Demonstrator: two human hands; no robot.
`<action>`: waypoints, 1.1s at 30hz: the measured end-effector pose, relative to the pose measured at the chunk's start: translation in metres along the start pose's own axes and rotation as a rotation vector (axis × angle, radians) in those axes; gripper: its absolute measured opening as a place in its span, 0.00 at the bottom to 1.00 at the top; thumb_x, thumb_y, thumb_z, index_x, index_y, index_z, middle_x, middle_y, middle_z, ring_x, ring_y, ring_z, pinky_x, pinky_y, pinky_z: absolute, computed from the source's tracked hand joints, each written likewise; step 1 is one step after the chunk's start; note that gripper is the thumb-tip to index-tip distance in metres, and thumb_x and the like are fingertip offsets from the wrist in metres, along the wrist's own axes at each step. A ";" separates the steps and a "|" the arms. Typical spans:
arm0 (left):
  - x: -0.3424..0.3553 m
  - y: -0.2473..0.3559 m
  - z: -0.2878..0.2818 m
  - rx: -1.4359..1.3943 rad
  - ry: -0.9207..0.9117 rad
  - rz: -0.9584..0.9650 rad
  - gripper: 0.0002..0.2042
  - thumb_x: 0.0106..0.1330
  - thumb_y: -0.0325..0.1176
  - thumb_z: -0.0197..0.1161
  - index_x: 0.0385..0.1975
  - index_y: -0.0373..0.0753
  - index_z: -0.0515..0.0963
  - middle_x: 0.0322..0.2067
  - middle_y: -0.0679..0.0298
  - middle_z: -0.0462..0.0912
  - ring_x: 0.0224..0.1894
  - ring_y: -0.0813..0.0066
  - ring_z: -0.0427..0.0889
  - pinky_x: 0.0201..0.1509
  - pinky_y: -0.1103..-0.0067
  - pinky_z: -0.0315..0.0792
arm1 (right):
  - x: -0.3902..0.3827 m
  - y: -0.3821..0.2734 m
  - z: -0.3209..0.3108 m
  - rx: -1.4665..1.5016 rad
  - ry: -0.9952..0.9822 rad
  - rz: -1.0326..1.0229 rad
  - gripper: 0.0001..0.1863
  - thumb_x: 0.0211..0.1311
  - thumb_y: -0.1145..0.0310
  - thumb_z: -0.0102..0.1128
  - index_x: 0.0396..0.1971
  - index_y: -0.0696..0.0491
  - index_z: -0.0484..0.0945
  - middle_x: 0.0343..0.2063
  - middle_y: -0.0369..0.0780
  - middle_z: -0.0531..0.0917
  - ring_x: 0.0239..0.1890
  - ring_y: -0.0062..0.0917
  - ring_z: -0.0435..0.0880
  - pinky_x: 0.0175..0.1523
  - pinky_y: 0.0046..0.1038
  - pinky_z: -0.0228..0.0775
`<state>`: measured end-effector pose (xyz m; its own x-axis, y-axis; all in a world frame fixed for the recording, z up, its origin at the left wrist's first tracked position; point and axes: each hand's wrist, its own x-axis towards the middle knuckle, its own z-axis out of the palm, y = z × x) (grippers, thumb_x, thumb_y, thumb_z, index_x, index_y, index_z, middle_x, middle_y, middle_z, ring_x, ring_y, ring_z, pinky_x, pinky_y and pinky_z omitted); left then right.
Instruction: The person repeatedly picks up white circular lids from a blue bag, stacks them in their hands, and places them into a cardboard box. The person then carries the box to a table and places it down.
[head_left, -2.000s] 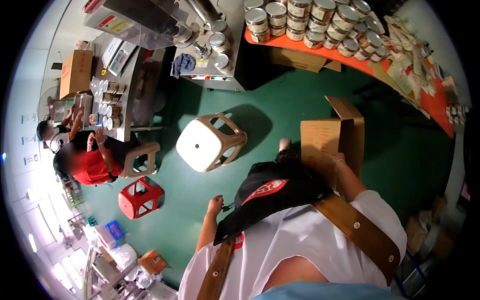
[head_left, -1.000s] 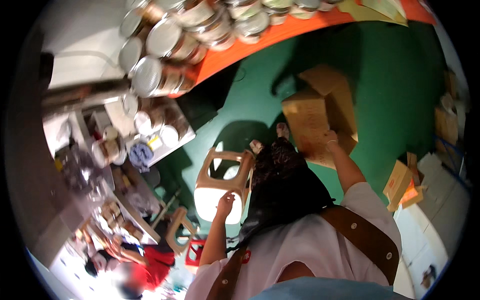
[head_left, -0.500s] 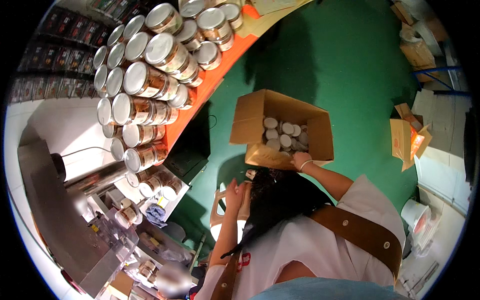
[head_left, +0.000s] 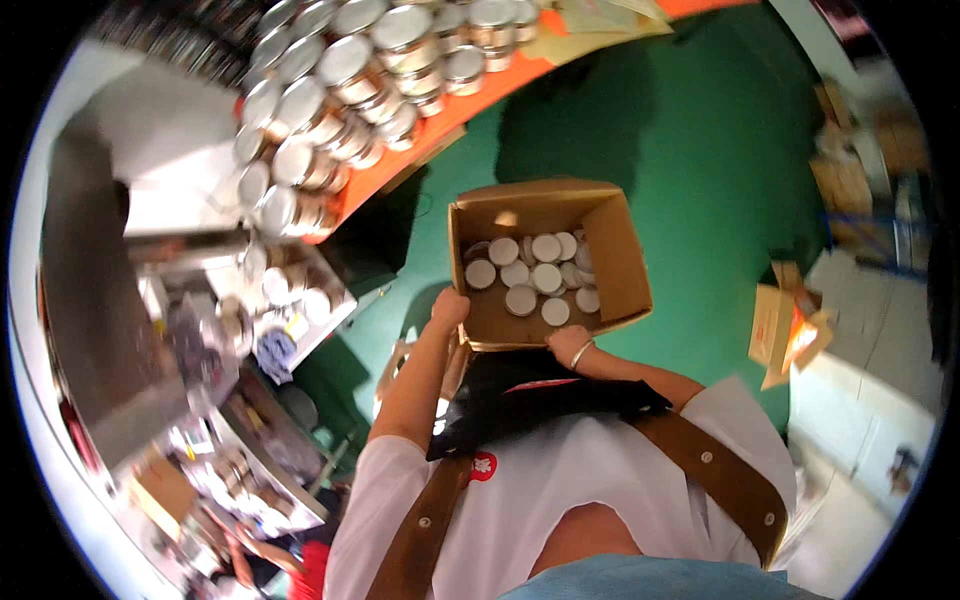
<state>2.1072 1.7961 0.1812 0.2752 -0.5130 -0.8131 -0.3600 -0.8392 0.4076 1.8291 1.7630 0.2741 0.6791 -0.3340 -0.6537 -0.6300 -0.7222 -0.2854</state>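
Note:
Right in front of me is an open cardboard box (head_left: 615, 255) with several round white lids (head_left: 546, 277) lying loose over its bottom. My left hand (head_left: 450, 307) grips the box at its near left corner, fingers closed over the edge. At the middle of the near edge, my right hand (head_left: 567, 342) is closed on the rim, with a light bracelet on the wrist. The fingertips of both hands are partly hidden by the cardboard.
Stacked jars with silver lids (head_left: 348, 60) crowd an orange-edged table (head_left: 400, 165) at upper left. A metal machine (head_left: 95, 290) and a bench with jars stand left. Another person's arm (head_left: 265, 550) shows at lower left. A smaller open carton (head_left: 775, 325) sits right on the green floor.
My left hand has come up from beside the beige container and taken hold of the box. The box is turned more level, and its lids have spread out. My view has shifted.

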 end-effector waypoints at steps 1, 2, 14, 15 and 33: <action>-0.023 0.009 -0.010 0.044 0.020 0.014 0.20 0.50 0.33 0.51 0.43 0.31 0.71 0.40 0.44 0.75 0.46 0.48 0.73 0.49 0.66 0.67 | 0.001 0.000 0.002 -0.001 -0.004 -0.030 0.08 0.49 0.66 0.52 0.23 0.53 0.77 0.24 0.44 0.80 0.30 0.37 0.80 0.34 0.38 0.71; -0.045 0.005 -0.017 0.086 0.049 0.009 0.19 0.49 0.31 0.49 0.43 0.33 0.72 0.39 0.45 0.76 0.45 0.49 0.74 0.49 0.66 0.68 | 0.003 -0.005 0.003 0.001 -0.013 -0.079 0.08 0.49 0.67 0.51 0.23 0.53 0.77 0.24 0.44 0.80 0.30 0.37 0.80 0.34 0.38 0.71; -0.301 -0.171 0.079 -0.793 0.576 -0.384 0.16 0.50 0.27 0.51 0.41 0.30 0.72 0.32 0.59 0.78 0.33 0.72 0.75 0.38 0.77 0.70 | -0.003 -0.087 -0.055 0.155 -0.302 -0.734 0.18 0.53 0.53 0.52 0.24 0.54 0.78 0.23 0.47 0.79 0.28 0.42 0.78 0.34 0.39 0.70; -0.323 -0.163 0.077 -0.832 0.614 -0.401 0.15 0.51 0.27 0.52 0.39 0.30 0.73 0.30 0.60 0.78 0.32 0.73 0.75 0.38 0.77 0.70 | 0.005 -0.092 -0.058 0.098 -0.350 -0.735 0.18 0.54 0.53 0.52 0.25 0.54 0.78 0.25 0.46 0.79 0.30 0.41 0.78 0.36 0.38 0.70; -0.448 -0.349 0.240 -1.163 1.200 -0.572 0.12 0.54 0.24 0.47 0.37 0.30 0.72 0.27 0.58 0.78 0.29 0.75 0.73 0.36 0.77 0.70 | 0.110 -0.371 0.128 -0.536 -0.342 -0.851 0.32 0.47 0.66 0.61 0.54 0.50 0.60 0.50 0.45 0.67 0.51 0.38 0.69 0.51 0.36 0.65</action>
<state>1.8959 2.3618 0.3034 0.7628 0.4744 -0.4394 0.6220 -0.3523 0.6993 2.0896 2.0716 0.2181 0.6234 0.5348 -0.5705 0.3075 -0.8384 -0.4499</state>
